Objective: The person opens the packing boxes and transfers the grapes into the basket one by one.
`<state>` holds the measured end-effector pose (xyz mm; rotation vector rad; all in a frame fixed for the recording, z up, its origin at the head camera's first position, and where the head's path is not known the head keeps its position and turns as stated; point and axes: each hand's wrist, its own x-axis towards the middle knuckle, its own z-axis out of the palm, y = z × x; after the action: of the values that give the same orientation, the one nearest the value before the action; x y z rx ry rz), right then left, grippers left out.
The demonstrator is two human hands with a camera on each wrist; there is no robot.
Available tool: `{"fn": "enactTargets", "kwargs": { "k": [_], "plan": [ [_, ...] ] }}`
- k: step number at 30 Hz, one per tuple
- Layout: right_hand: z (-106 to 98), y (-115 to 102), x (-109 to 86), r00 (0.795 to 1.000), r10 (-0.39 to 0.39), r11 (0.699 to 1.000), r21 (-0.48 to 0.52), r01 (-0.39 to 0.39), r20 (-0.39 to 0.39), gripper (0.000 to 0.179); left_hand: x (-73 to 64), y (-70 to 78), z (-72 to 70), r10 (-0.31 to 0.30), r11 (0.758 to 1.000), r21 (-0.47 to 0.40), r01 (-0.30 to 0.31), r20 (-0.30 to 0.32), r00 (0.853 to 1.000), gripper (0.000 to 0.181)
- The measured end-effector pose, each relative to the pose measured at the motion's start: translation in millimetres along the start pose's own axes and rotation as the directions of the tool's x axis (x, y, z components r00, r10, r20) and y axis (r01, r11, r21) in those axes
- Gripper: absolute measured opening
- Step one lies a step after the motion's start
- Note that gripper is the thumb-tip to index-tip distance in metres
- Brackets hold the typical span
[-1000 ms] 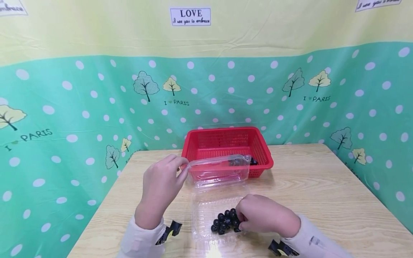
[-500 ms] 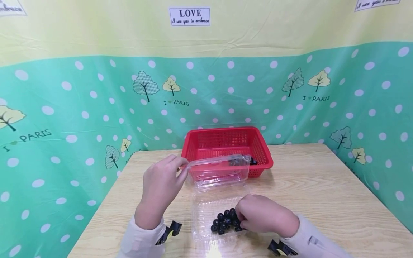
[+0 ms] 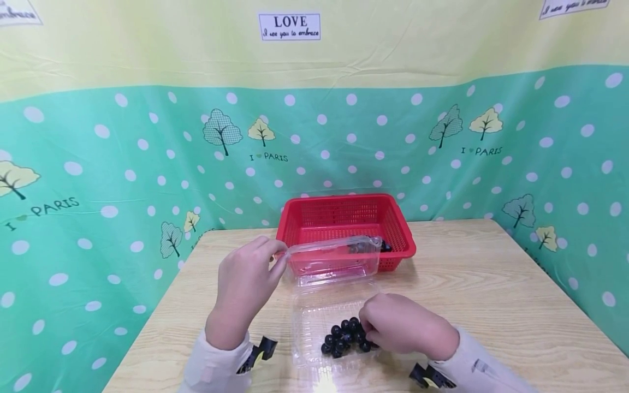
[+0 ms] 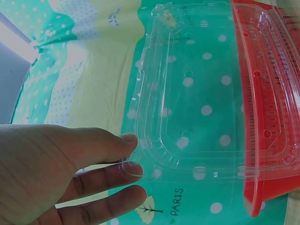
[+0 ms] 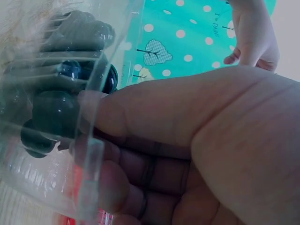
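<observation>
My left hand (image 3: 248,284) pinches the left corner of the raised lid (image 3: 334,259) of a clear plastic clamshell box. In the left wrist view the thumb and index finger (image 4: 129,171) hold the lid's thin rim. The box's base (image 3: 307,327) lies flat on the table with a bunch of dark grapes (image 3: 339,343) inside. My right hand (image 3: 405,325) reaches over the base's right side, its curled fingers at the right end of the bunch. Through the box wall, the right wrist view shows thumb and finger at the grapes (image 5: 56,112); their exact contact is partly hidden.
Behind the lid stands a red plastic basket (image 3: 344,210), more dark fruit (image 3: 385,246) in its right front corner. The wooden table (image 3: 467,295) ends at a polka-dot cloth (image 3: 334,147) at the back and sides.
The right end of the grape bunch has shifted slightly, with more grapes showing below my right fingers. My left hand and the lid have not visibly moved.
</observation>
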<state>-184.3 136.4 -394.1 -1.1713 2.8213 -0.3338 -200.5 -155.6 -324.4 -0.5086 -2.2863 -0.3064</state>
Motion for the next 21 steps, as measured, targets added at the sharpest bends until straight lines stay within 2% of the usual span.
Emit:
{"fn": "enactTargets", "kwargs": {
  "k": [21],
  "plan": [
    [-7.2, 1.6, -1.5, 0.996, -0.032, 0.999, -0.037, 0.030, -0.079, 0.025, -0.5, -0.1, 0.9, 0.001, 1.000, 0.004, -0.001, -0.002, 1.000, 0.008]
  ]
}}
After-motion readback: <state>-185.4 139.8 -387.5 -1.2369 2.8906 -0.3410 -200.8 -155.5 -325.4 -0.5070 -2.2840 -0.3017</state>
